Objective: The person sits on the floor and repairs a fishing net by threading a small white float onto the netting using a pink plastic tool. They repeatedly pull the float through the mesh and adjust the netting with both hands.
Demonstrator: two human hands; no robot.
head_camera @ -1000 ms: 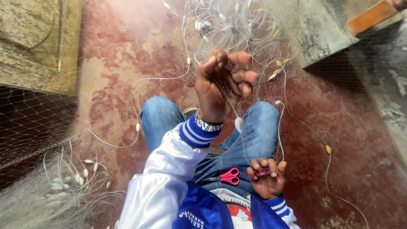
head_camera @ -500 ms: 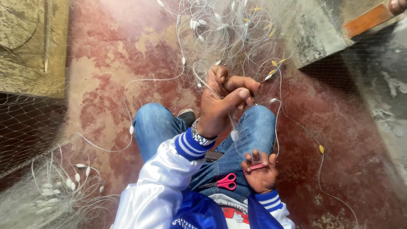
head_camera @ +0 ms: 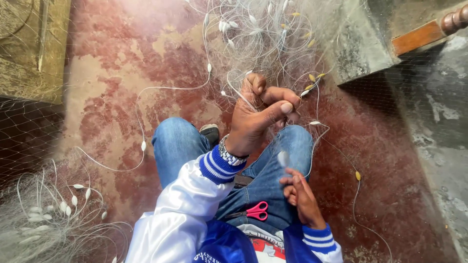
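My left hand [head_camera: 261, 114] is raised over my knees, its fingers pinched on the thin mesh of a white fishing net [head_camera: 265, 36] with small white and yellow floats. A metal watch sits on that wrist. My right hand [head_camera: 300, 197] is low by my right thigh, its fingers closed on a thin strand of the net; whether it also holds a small tool I cannot tell. Pink-handled scissors [head_camera: 256, 211] lie on my lap between both arms. I sit in blue jeans and a white and blue jacket.
More net with white floats is heaped at the bottom left [head_camera: 46, 214]. A worn red floor [head_camera: 112, 107] lies below. A yellowish block [head_camera: 34, 48] stands at the top left, a grey concrete step [head_camera: 360, 44] with a wooden rail at the top right.
My left hand has shifted slightly right and closed its thumb over the net. My right hand has moved up and turned, its fingers folding in; the scissors stay on my lap.
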